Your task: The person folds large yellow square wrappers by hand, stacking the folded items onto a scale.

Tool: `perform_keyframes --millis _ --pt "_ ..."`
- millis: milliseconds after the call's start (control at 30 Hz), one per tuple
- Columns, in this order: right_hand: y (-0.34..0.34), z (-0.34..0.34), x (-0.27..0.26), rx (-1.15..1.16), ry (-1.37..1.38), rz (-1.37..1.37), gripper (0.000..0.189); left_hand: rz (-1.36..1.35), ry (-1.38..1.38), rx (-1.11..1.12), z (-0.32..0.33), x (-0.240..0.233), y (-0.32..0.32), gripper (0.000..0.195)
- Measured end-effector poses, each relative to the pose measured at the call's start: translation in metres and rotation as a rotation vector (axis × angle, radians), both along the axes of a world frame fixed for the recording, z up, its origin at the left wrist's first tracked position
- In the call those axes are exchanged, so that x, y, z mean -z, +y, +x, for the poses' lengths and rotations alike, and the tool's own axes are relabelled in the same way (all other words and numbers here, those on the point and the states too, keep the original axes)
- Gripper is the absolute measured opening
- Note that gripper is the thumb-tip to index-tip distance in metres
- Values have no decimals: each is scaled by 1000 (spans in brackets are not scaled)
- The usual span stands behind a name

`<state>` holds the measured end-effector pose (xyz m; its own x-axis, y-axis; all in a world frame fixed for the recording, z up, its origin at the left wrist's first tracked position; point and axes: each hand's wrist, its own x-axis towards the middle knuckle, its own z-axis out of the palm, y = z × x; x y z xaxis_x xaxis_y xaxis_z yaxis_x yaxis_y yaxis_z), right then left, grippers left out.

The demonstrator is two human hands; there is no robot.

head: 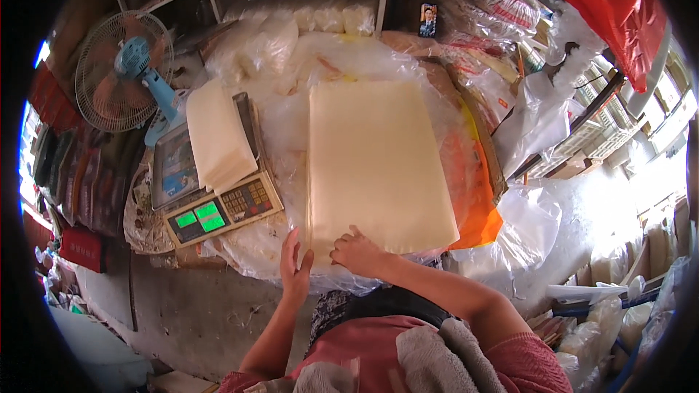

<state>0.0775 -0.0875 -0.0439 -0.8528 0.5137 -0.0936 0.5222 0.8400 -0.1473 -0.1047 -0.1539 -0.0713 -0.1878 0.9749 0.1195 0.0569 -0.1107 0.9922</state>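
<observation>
A flat stack of thin cream-coloured sheets point(377, 164) lies before me on clear plastic sheeting. My left hand point(295, 270) is at its near left corner, upright, with the fingers and thumb apart and nothing in it. Over the near edge of the stack, my right hand point(357, 254) has its fingers curled against the sheets. Whether it pinches a sheet is hidden. A folded bundle of similar sheets point(218, 136) rests on the metal pan point(169, 166) of a digital scale point(235, 204), left of the stack. The scale's green displays are lit.
A blue desk fan point(132, 60) stands behind the scale. Clear plastic sheeting point(278, 136) covers the work surface, with an orange bag point(480, 224) at its right edge. A lit phone point(428, 20) stands at the back. A red plastic bag point(614, 11) hangs upper right.
</observation>
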Motion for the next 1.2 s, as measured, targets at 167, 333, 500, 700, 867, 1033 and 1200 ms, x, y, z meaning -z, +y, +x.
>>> perform_keyframes --millis 167,333,500,700,867,1033,1200 --pt "0 -2 4 26 67 -26 20 18 -27 3 2 -1 -1 51" --pt "-8 -5 -5 -58 4 130 13 -10 -41 -13 0 -5 -4 51" --pt "-12 -8 4 -30 122 191 9 24 -6 -22 10 -6 -4 58" --pt "40 20 -16 576 736 -323 10 296 877 -102 26 -10 2 70" --pt "45 34 -62 381 789 -487 29 279 968 208 26 -30 31 39" --pt "-2 40 -17 418 541 -102 34 159 878 101 36 -38 23 23" --pt "14 36 2 416 310 -52 13 283 902 196 41 -12 13 17"
